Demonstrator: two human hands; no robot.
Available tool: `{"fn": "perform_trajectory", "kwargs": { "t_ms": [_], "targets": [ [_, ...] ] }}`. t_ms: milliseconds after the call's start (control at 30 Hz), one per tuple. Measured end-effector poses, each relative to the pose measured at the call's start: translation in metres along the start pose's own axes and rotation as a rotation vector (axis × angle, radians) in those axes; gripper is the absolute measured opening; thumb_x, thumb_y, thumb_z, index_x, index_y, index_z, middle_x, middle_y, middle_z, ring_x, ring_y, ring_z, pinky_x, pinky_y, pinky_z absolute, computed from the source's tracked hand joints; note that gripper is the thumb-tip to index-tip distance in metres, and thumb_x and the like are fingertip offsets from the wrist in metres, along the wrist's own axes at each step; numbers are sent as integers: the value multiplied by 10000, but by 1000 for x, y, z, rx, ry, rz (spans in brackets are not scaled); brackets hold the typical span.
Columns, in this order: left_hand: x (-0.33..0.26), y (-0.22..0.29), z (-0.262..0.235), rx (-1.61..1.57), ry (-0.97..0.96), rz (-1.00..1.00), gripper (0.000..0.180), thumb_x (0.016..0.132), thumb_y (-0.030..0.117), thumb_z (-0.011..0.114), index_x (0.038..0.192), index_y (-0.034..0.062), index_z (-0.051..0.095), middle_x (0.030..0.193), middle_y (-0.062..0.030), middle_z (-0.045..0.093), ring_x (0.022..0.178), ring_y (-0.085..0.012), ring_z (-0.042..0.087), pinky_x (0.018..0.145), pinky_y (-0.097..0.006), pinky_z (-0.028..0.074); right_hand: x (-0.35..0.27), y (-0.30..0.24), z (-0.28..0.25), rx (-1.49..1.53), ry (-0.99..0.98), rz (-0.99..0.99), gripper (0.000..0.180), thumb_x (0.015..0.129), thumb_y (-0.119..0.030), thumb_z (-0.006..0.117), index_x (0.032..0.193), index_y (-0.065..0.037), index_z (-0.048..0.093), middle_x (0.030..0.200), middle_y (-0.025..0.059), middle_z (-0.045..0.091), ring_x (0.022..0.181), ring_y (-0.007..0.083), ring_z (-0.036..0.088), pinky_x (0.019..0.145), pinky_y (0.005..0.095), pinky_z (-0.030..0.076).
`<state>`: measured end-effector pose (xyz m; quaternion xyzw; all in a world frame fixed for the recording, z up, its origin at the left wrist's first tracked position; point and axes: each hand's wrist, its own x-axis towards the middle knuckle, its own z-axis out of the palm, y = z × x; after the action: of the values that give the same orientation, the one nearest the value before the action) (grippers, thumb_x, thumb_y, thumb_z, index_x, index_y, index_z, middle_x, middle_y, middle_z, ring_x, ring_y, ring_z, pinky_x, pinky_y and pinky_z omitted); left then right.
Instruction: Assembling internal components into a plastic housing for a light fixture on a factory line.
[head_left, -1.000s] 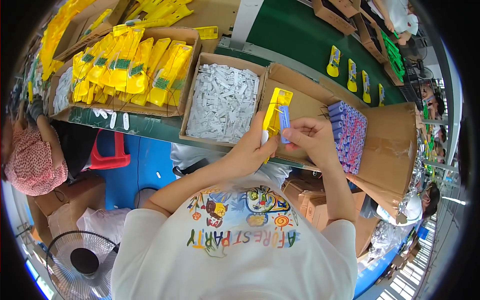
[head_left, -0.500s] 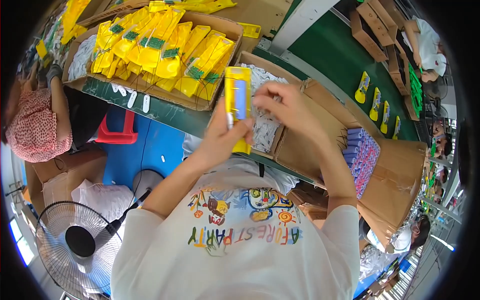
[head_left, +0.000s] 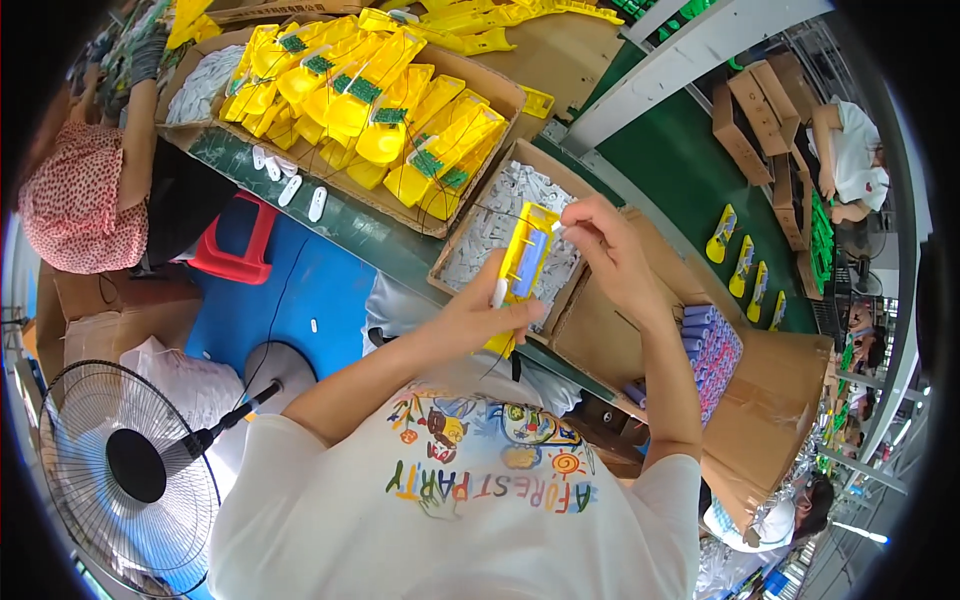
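Holding left hand (head_left: 487,316): gripping yellow casing (head_left: 515,258) with purple cylinder (head_left: 531,262), above middle box (head_left: 555,172).
Right hand (head_left: 612,258): seemingly pinching small white piece (head_left: 558,228).
Middle box: white parts (head_left: 490,220).
Left box (head_left: 512,105): yellow shells (head_left: 370,95).
Right box (head_left: 604,320): purple cells (head_left: 716,352).

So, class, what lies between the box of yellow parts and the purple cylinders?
In the head view, a box of white pieces, partly hidden by the held yellow casing.

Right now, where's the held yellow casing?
Centre of head view: left hand holds the casing, partly over the white-parts carton, right hand to its right.
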<state>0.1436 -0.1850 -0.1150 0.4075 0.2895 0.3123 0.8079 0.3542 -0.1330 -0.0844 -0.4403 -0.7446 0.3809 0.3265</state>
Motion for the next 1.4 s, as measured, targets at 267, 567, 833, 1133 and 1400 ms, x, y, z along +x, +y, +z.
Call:
{"fn": "perform_trajectory", "kwargs": {
  "t_ms": [267,567,833,1133,1400],
  "targets": [
    [11,-2,9,114,18,30,351,990,327,475,1196,62,370,770,-27,520,598,-92,545,561,-247,454,-1,-30,-3,104,89,210,216,913,-61,565,1128,-59,575,831,-5,451,745,67,440,660,194,367],
    [14,0,13,71,7,14,342,996,336,451,1187,63,370,765,-38,536,590,-111,562,569,-265,474,7,-22,2,72,172,62,178,942,-119,541,1095,-46,597,883,7,512,760,70,463,688,203,409],
    [13,-2,14,102,3,63,402,988,358,467,1223,53,350,762,-32,543,607,-110,568,574,-265,473,-9,-17,14,96,342,195,139,905,-134,629,885,-35,534,666,-42,545,556,13,437,496,169,334],
    [16,0,19,302,109,92,385,977,303,498,1231,45,364,752,-46,559,603,-127,591,551,-272,475,-16,-25,8,416,310,426,138,926,-132,592,896,-25,511,616,-24,505,535,14,419,469,184,305],
    [19,1,24,348,104,91,392,976,298,500,1232,37,360,748,-52,558,608,-132,584,567,-280,478,-24,-35,4,372,306,476,193,949,-204,575,890,-36,500,572,-38,452,497,19,367,456,199,273]
  ]
}}
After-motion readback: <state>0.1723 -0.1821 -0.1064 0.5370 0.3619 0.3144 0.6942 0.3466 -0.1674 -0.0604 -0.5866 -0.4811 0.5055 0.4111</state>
